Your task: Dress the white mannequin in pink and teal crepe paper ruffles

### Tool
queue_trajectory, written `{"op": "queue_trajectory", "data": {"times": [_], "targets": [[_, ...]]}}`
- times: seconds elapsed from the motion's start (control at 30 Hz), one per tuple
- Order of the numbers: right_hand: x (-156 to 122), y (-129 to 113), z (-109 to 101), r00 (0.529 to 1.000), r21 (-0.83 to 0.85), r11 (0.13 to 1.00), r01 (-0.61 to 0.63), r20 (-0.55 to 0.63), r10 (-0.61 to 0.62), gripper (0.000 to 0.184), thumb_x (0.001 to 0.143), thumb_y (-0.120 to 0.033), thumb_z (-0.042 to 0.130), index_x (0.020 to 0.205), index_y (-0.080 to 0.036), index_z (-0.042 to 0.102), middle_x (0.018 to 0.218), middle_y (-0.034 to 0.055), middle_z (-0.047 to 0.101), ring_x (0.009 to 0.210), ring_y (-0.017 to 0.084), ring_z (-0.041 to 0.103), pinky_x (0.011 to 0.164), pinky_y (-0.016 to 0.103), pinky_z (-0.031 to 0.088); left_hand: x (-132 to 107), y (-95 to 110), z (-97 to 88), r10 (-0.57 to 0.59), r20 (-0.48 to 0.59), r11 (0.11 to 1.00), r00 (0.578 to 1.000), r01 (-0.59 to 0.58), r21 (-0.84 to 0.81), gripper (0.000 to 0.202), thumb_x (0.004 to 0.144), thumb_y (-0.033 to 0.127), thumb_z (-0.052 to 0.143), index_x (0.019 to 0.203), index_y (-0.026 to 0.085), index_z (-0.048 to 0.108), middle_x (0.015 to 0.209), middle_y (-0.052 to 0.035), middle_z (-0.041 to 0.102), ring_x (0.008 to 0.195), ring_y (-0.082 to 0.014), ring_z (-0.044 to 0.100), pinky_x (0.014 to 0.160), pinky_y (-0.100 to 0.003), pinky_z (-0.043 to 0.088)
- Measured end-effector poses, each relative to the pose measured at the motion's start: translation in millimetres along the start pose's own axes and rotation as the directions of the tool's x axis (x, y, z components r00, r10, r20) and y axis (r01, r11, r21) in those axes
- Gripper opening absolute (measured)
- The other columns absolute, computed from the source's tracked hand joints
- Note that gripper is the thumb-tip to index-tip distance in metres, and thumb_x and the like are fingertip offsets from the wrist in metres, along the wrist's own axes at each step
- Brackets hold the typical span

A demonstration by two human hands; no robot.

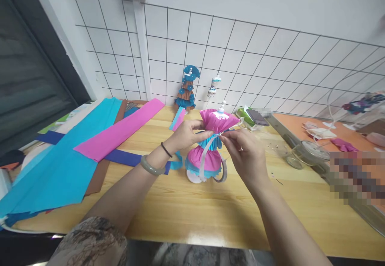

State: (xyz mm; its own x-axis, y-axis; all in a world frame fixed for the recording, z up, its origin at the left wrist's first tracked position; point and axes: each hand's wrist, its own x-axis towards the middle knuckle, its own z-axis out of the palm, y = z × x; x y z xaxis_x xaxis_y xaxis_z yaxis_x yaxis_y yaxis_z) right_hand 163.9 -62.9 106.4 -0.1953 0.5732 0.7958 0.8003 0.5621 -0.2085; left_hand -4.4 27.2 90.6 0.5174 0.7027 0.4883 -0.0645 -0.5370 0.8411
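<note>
A small doll-like dress form [221,108] with a white head stands upright on a round white base [193,176]. Its dress is gathered pink and blue crepe paper [204,157]. My left hand [188,135] is closed around the pink upper layer from the left, thumb in front. My right hand [246,149] pinches the end of a narrow whitish strip [205,158] at the blue waist. From there the strip loops down in front of the skirt toward a tape roll [224,171] at the base. My fingers partly cover the waist.
Crepe paper sheets, blue [60,165] and pink [120,129], lie at the left. Behind stand a blue-and-brown dressed figure [187,91] and a smaller figure [214,85]. A phone [257,117] rests at the back right, near a glass lid [313,150]. A wire grid [192,37] backs the table.
</note>
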Motion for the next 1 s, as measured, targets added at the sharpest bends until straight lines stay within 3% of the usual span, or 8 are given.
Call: {"op": "queue_trajectory", "data": {"times": [0.17, 0.37, 0.6, 0.8, 1.0], "targets": [[-0.1, 0.9, 0.9, 1.0, 0.002, 1.0, -0.027, -0.004, 0.027, 0.008, 0.088, -0.018, 0.054, 0.081, -0.02, 0.057, 0.069, 0.0013, 0.053, 0.061, 0.013, 0.048, 0.053, 0.026, 0.038, 0.0, 3.6, 0.3, 0.02, 0.017, 1.0, 1.0, -0.02, 0.012, 0.024, 0.073, 0.036, 0.067, 0.079, 0.012, 0.066, 0.085, -0.005, 0.069, 0.08, -0.0162, 0.062, 0.071, -0.027, 0.051], [0.7, 3.1, 1.1, 0.999, -0.04, 0.998, -0.049, -0.015, 0.049, 0.01, 0.088, -0.022, 0.055, 0.078, -0.02, 0.056, 0.066, 0.0002, 0.053, 0.059, 0.013, 0.048, 0.053, 0.026, 0.037, -0.3, 4.4, 0.8, 0.046, 0.022, 0.997, 0.999, -0.048, 0.057, 0.022, 0.075, 0.034, 0.066, 0.082, 0.013, 0.067, 0.087, -0.0056, 0.069, 0.083, -0.0165, 0.063, 0.075, -0.027, 0.051], [0.0, 4.2, 1.8, 0.996, -0.002, 0.996, -0.085, -0.019, 0.085, 0.012, 0.088, -0.025, 0.055, 0.077, -0.02, 0.056, 0.067, 0.0008, 0.054, 0.06, 0.013, 0.05, 0.054, 0.026, 0.04, -2.2, 5.1, 0.2, 0.021, 0.045, 0.993, 0.999, -0.026, 0.115, 0.034, 0.076, 0.042, 0.064, 0.088, 0.01, 0.066, 0.087, -0.0082, 0.068, 0.084, -0.0194, 0.064, 0.073, -0.029, 0.051], [0.4, 2.1, 2.4, 0.996, -0.009, 0.996, -0.088, -0.005, 0.088, 0.014, 0.088, -0.027, 0.053, 0.077, -0.02, 0.057, 0.069, 0.0018, 0.055, 0.062, 0.014, 0.052, 0.054, 0.026, 0.04, -1.0, 1.2, 1.3, 0.042, 0.047, 0.997, 0.998, -0.044, 0.055, 0.032, 0.076, 0.04, 0.065, 0.092, 0.012, 0.066, 0.093, -0.0086, 0.069, 0.091, -0.0207, 0.063, 0.077, -0.03, 0.051], [-0.5, -0.2, 3.6, 0.996, -0.001, 0.996, -0.084, -0.013, 0.084, 0.015, 0.089, -0.026, 0.052, 0.077, -0.02, 0.057, 0.069, 0.0023, 0.055, 0.062, 0.014, 0.052, 0.055, 0.026, 0.041, -2.1, 2.6, 4.0, 0.102, -0.003, 0.984, 0.995, -0.101, 0.148, 0.025, 0.076, 0.035, 0.063, 0.086, 0.012, 0.066, 0.086, -0.0069, 0.069, 0.085, -0.0193, 0.063, 0.077, -0.029, 0.05]]}}
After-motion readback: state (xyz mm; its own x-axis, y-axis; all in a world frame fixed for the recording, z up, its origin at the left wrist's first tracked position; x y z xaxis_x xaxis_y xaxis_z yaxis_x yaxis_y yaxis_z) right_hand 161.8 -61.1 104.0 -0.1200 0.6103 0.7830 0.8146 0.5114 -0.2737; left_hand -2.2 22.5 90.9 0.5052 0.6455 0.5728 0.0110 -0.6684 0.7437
